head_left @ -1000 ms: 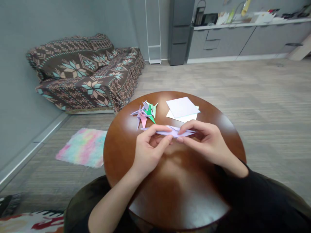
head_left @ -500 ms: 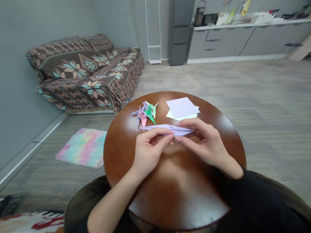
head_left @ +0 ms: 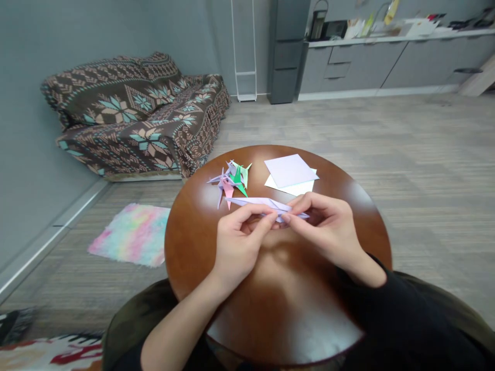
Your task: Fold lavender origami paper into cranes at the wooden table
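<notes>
Between my two hands, above the round table (head_left: 193,242), is a long, narrow piece of folded lilac origami paper (head_left: 251,201). My left hand (head_left: 240,242) pinches it near its middle, thumb and fingers closed. Close beside it, my right hand (head_left: 328,226) pinches the right part between thumb and index finger. The paper's thin point sticks out to the left past my left hand. Fingers cover parts of its lower edge. Just beyond lies a small heap of folded paper cranes (head_left: 237,178) in lilac, pink and green.
Square sheets of paper (head_left: 292,170), lilac over pale green-white, lie on the table's far side. Past the table are a sofa (head_left: 154,113) with a patterned cover, a fluffy pastel mat (head_left: 129,234) and a kitchen counter (head_left: 367,67).
My right thumb and index finger have moved slightly inward along the paper, and its right end looks more bent and narrower. My left hand has hardly moved.
</notes>
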